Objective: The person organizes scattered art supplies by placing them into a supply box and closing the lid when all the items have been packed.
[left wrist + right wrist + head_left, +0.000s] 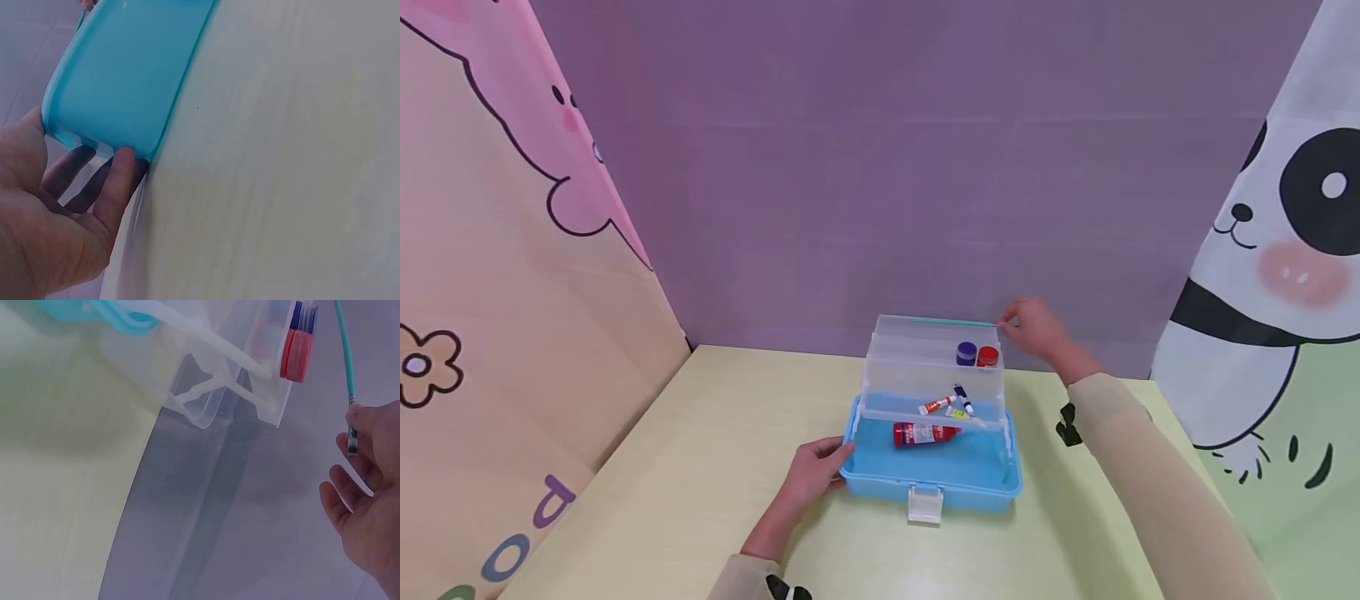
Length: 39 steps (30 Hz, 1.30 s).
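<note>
A blue plastic box point(966, 499) with tiered clear trays point(880, 379) raised at its back stands open on the table. My left hand point(812, 472) grips its left side, thumb at the rim and fingers against the wall point(119, 69). My right hand point(1037, 329) is above the upper tray's right end. Between thumb and forefinger it pinches a paintbrush point(347, 369) with a green handle, near the silver ferrule. A red bottle point(921, 434) lies in the box. Small paint tubes point(936, 406) lie in the lower tray. A purple-lidded jar point(966, 353) and a red-lidded jar point(988, 357) stand in the upper tray.
The box rests on a pale wooden table point(722, 450), its white latch point(925, 505) hanging down in front. Close behind the trays is a purple cloth backdrop point(820, 208). Printed cartoon cloths point(1247, 367) hang at both sides.
</note>
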Each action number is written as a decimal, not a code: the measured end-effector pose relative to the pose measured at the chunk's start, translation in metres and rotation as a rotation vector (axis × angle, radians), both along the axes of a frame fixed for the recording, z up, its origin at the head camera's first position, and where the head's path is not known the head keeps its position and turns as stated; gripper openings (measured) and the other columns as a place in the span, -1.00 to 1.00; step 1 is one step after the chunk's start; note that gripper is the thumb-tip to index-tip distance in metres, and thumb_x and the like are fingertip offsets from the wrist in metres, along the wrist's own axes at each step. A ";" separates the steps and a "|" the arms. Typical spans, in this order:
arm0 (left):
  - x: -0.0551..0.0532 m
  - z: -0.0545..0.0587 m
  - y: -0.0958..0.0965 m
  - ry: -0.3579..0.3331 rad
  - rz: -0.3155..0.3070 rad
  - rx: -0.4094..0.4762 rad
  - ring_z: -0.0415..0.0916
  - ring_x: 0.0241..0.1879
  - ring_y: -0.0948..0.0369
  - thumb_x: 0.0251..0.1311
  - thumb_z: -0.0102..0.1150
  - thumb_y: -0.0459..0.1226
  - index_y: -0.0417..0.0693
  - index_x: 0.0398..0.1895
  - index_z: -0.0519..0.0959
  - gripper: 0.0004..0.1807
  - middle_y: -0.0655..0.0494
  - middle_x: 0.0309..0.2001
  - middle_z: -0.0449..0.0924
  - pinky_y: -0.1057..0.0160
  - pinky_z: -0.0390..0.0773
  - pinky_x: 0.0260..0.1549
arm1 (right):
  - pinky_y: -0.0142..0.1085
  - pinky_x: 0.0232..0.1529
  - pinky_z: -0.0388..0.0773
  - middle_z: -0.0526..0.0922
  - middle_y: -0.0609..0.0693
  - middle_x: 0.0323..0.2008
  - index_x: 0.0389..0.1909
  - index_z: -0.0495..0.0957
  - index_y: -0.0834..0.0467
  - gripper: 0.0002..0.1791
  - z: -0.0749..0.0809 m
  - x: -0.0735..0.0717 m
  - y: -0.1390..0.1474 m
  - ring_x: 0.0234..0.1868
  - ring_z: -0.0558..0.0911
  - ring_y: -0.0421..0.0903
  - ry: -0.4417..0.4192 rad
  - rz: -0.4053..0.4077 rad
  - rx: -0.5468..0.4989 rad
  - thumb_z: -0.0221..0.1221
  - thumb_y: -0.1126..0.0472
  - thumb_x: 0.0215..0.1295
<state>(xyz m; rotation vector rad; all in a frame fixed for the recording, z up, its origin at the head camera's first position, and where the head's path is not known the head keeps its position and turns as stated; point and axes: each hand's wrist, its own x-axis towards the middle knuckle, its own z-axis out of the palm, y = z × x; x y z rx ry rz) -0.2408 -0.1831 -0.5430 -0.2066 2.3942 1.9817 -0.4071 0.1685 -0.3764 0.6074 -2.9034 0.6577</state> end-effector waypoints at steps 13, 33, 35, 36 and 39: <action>0.001 -0.001 0.000 -0.011 -0.003 0.003 0.65 -0.20 0.03 0.26 0.23 -0.01 -0.30 0.20 0.50 -0.39 -0.22 0.02 0.58 0.06 0.67 -0.27 | 0.03 0.03 0.53 0.58 0.28 -0.01 -0.11 0.63 0.36 -0.76 0.003 -0.007 -0.018 0.07 0.49 0.22 -0.040 0.019 -0.069 0.12 0.26 0.40; 0.004 -0.001 0.000 -0.026 0.011 -0.010 0.64 -0.23 0.07 0.23 0.25 0.03 -0.29 0.21 0.49 -0.34 -0.20 0.02 0.58 0.09 0.67 -0.28 | -0.01 0.00 0.55 0.51 0.29 0.08 -0.06 0.61 0.36 -0.74 0.008 -0.009 -0.041 0.11 0.46 0.22 -0.109 -0.002 -0.095 0.10 0.25 0.43; 0.003 -0.001 0.000 -0.024 0.010 -0.008 0.64 -0.24 0.07 0.23 0.25 0.03 -0.28 0.21 0.50 -0.35 -0.20 0.02 0.58 0.09 0.67 -0.29 | -0.03 -0.02 0.57 0.52 0.29 0.06 -0.07 0.61 0.36 -0.74 0.008 -0.009 -0.041 0.08 0.47 0.21 -0.113 -0.007 -0.098 0.11 0.25 0.42; 0.003 -0.002 0.000 -0.023 0.011 -0.009 0.64 -0.24 0.07 0.22 0.26 0.03 -0.28 0.20 0.50 -0.35 -0.20 0.02 0.58 0.10 0.67 -0.29 | -0.03 -0.03 0.57 0.52 0.29 0.06 -0.07 0.61 0.35 -0.74 0.008 -0.009 -0.041 0.07 0.47 0.21 -0.119 -0.011 -0.102 0.11 0.25 0.42; 0.004 -0.001 0.000 -0.022 0.010 -0.015 0.64 -0.24 0.06 0.26 0.24 -0.01 -0.28 0.20 0.50 -0.39 -0.21 0.02 0.58 0.09 0.67 -0.29 | -0.04 -0.03 0.56 0.53 0.28 0.05 -0.07 0.62 0.34 -0.74 0.008 -0.007 -0.042 0.06 0.48 0.20 -0.125 -0.019 -0.090 0.10 0.23 0.43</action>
